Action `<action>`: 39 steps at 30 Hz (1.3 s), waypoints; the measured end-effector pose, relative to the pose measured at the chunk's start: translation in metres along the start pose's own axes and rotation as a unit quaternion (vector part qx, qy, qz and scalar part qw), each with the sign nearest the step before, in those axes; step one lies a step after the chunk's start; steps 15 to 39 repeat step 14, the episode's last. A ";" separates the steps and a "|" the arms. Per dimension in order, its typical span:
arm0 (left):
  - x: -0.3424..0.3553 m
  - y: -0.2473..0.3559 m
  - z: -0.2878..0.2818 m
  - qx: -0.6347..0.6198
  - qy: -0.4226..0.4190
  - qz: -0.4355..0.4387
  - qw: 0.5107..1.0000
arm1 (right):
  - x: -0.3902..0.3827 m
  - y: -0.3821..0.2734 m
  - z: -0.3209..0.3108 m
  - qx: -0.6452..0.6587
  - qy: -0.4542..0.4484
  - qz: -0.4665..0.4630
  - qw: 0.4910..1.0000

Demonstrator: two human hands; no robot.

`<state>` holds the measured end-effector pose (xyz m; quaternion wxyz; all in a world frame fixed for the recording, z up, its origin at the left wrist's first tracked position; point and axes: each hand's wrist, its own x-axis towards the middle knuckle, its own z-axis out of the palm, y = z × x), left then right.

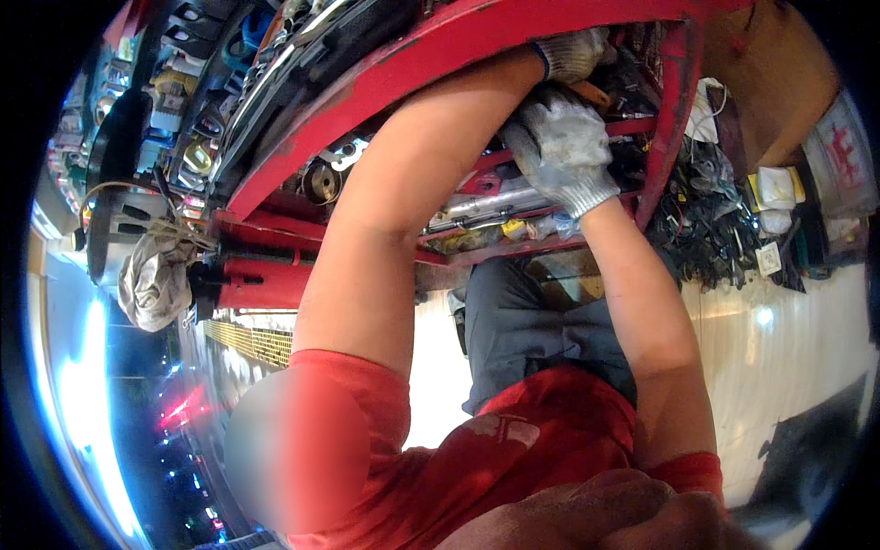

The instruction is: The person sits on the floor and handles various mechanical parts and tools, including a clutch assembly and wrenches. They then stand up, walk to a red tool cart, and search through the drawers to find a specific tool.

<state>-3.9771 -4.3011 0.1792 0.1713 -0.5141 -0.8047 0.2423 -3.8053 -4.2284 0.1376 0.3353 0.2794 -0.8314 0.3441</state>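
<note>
Both my hands wear grey-white knit work gloves and reach into a red metal tool cart point(367, 119) crammed with tools and parts. My left hand point(576, 55) is under the cart's upper rail, partly covered by it; its fingertips do not show. Just below it, my right hand point(564, 147) has its back toward me and its fingers curled in over the lower shelf. What they close on, if anything, is hidden. An orange piece point(591, 93), perhaps a tool handle, lies between the two gloves. Long silver metal parts point(490, 209) rest on the shelf beneath my right hand.
A brass-coloured round part point(321, 181) sits on the shelf at left. A rag point(156, 280) hangs off the cart's left end. Dark cables and tools point(710, 215) hang at right, beside a cardboard box point(770, 73). Power tools point(179, 87) line the far left.
</note>
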 end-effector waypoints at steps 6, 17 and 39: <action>-0.002 0.000 0.004 0.004 0.003 0.004 1.000 | -0.003 -0.001 0.005 -0.007 0.037 -0.021 0.999; -0.001 -0.018 0.042 -0.030 -0.012 0.036 0.999 | 0.001 -0.021 0.009 0.014 0.006 -0.013 1.000; -0.001 -0.018 0.042 -0.030 -0.012 0.036 0.999 | 0.001 -0.021 0.009 0.014 0.006 -0.013 1.000</action>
